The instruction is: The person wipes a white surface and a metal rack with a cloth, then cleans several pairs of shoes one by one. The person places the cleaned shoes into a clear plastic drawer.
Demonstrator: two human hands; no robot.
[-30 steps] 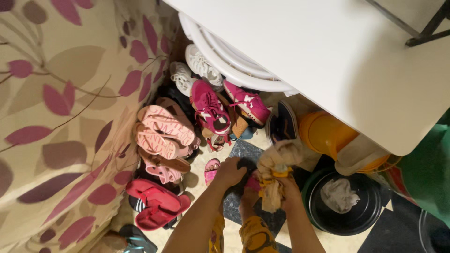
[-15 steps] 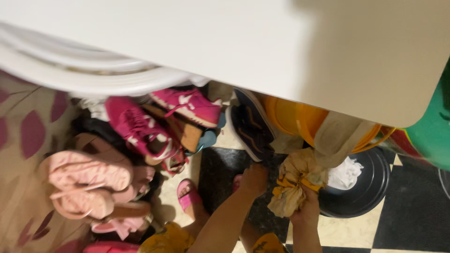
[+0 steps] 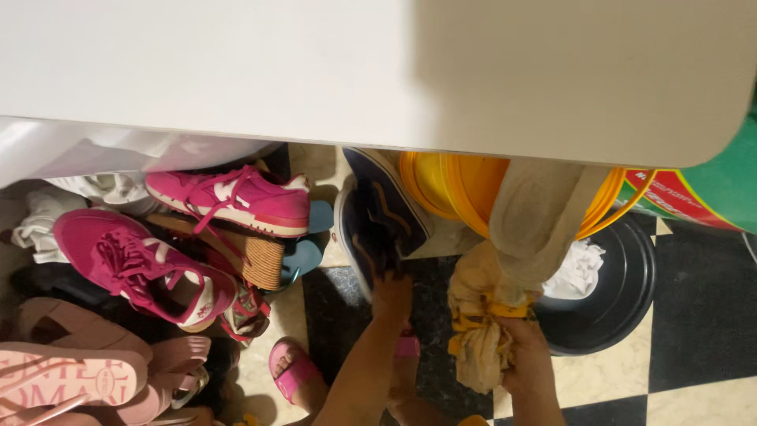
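My left hand (image 3: 392, 293) reaches forward and touches the heel of a dark navy shoe (image 3: 377, 217) that leans on edge by the floor; whether it grips the shoe is unclear. My right hand (image 3: 527, 355) is closed on a dirty beige and yellow rag (image 3: 479, 327) that hangs down in front of it. My feet in pink slides (image 3: 288, 368) stand below on the black and cream tiled floor.
A white tabletop (image 3: 378, 71) overhangs the whole top. Pink sneakers (image 3: 236, 197), pink sandals (image 3: 71, 371) and a wedge shoe are piled at the left. A yellow bucket (image 3: 441, 185) draped with a beige cloth and a black basin (image 3: 615, 292) stand at the right.
The view has shifted forward under the table. My left hand has moved up from the floor to the navy shoe. The rag stays in my right hand.
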